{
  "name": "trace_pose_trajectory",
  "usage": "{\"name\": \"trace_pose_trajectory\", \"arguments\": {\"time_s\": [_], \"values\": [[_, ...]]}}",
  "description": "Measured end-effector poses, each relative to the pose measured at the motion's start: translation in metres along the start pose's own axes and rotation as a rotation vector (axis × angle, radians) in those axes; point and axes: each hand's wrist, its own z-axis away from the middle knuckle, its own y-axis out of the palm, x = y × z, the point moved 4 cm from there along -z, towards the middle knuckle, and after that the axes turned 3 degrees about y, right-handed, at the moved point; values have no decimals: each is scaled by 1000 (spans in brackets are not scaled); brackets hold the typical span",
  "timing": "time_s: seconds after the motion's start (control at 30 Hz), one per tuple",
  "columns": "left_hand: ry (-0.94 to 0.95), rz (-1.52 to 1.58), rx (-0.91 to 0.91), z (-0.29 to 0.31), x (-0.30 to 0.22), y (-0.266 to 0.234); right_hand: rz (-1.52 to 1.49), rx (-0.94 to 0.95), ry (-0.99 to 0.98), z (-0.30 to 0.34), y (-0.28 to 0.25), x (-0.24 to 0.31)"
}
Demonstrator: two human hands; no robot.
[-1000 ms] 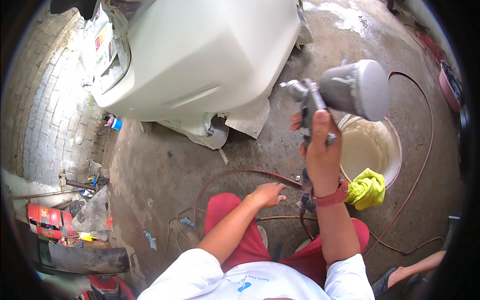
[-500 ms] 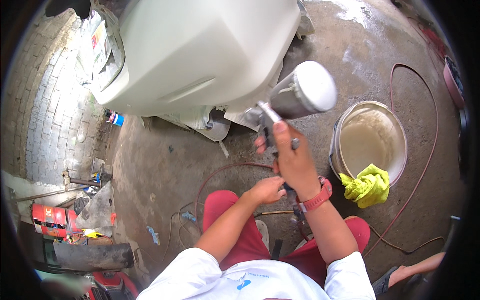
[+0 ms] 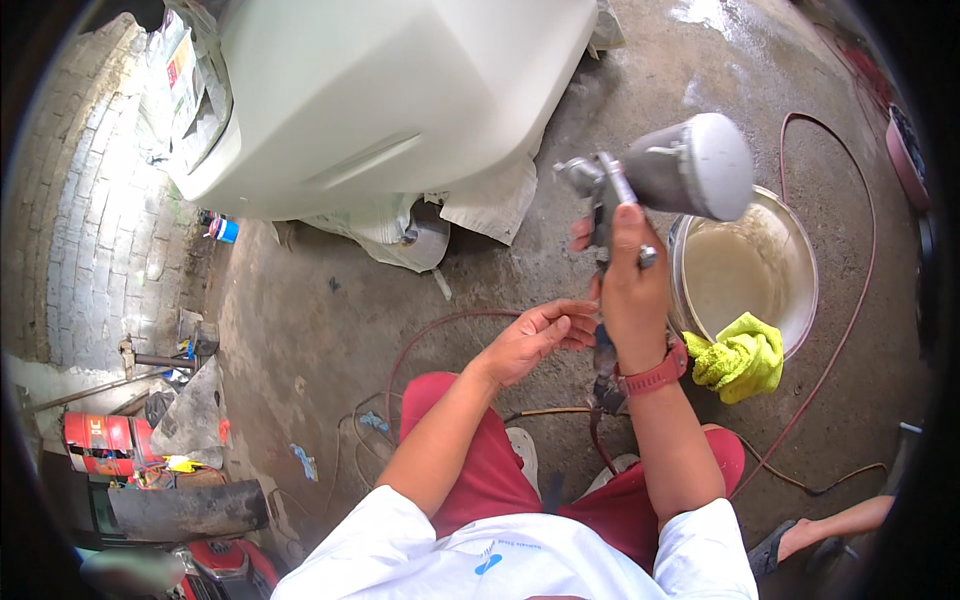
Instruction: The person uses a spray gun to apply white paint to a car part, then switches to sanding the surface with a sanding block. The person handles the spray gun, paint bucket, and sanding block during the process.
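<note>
My right hand (image 3: 632, 290) grips the handle of a grey paint spray gun (image 3: 660, 175), held upright with its round cup on top and its nozzle pointing left toward a large white car body panel (image 3: 390, 90). A red air hose (image 3: 840, 330) runs from the gun's base and loops over the concrete floor. My left hand (image 3: 535, 338) is open, fingers loosely curled, just left of the gun's handle base and right wrist; whether it touches the hose fitting I cannot tell. I wear a red wristband and red shorts.
A metal bucket (image 3: 800, 300) of cloudy liquid stands to the right, a yellow cloth (image 3: 742, 358) over its rim. Masking paper (image 3: 480, 205) hangs below the panel. Red canisters (image 3: 105, 435) and tools lie at the left wall. Another person's leg (image 3: 835, 525) shows at lower right.
The spray gun swung left toward the panel, then back right and upright over the bucket's edge. My left hand stayed near the right wrist, rising slightly toward the handle.
</note>
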Motion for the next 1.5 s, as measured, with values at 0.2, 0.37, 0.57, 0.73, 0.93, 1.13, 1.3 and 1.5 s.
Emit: {"name": "trace_pose_trajectory", "arguments": {"time_s": [0.2, 0.37, 0.57, 0.73, 0.93, 1.13, 1.3, 1.5], "values": [[28, 43, -9, 9, 10, -20, -246, 331, 136, 12, 35, -16], [-57, 1, -81, 14, 5, -21, -252, 374, 215, 14, 41, -19], [-81, -62, -130, 14, 1, -22, -172, 214, 108, 21, 44, -13], [-95, -48, -95, 23, 13, -45, -222, 376, 121, 23, 52, -20], [-84, -86, -17, 29, 17, -46, -292, 490, 212, 16, 58, -30], [-123, -201, -98, 14, 4, -26, -128, 269, 136, -1, 32, -23], [-133, -370, -312, 13, -4, -28, -42, 30, -25, -2, 15, -15], [-60, -352, -568, 15, -2, -54, -74, 128, -10, 20, 25, -10]]}}
